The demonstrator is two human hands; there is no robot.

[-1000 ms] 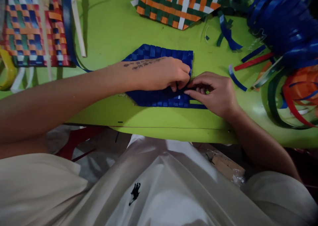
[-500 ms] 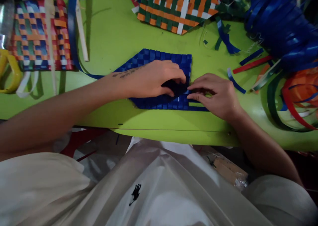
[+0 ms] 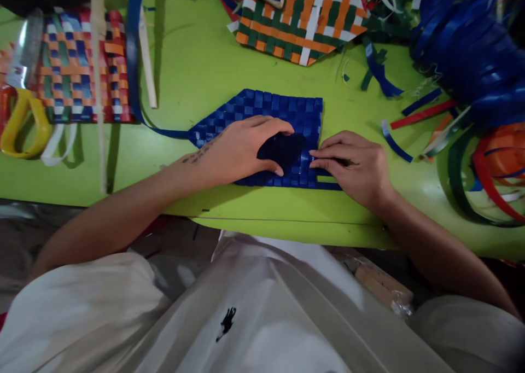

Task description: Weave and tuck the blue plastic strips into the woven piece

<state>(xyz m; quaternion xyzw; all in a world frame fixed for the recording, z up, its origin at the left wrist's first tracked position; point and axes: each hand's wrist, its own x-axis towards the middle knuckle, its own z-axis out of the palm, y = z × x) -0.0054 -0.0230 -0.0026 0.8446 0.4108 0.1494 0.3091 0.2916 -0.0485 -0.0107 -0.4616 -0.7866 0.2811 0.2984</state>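
A blue woven strip mat (image 3: 289, 110) lies flat on the green table, its left end tapering to a point. My left hand (image 3: 248, 149) rests on it, thumb and fingers spread apart, with a dark shadow in the gap between them. At the mat's right edge my right hand (image 3: 359, 168) pinches with thumb and fingertips at the end of a blue strip, which the fingers mostly hide. A loose blue strip end (image 3: 328, 186) sticks out below, beneath that hand. From the pointed end a long blue strip (image 3: 172, 134) curves up and away to the left.
Yellow-handled scissors (image 3: 27, 121) lie left, beside a multicoloured woven mat (image 3: 68, 77) and thin wooden sticks (image 3: 148, 66). An orange, green and white woven piece (image 3: 305, 23) is at the back. Right, a blue strip bundle (image 3: 467, 39) and loose cut strips (image 3: 422, 114) lie.
My left hand has drawn its fingers back leftward from the mat's right edge, uncovering more of the weave. My right hand keeps pinching at the edge. The whole view has shifted slightly.
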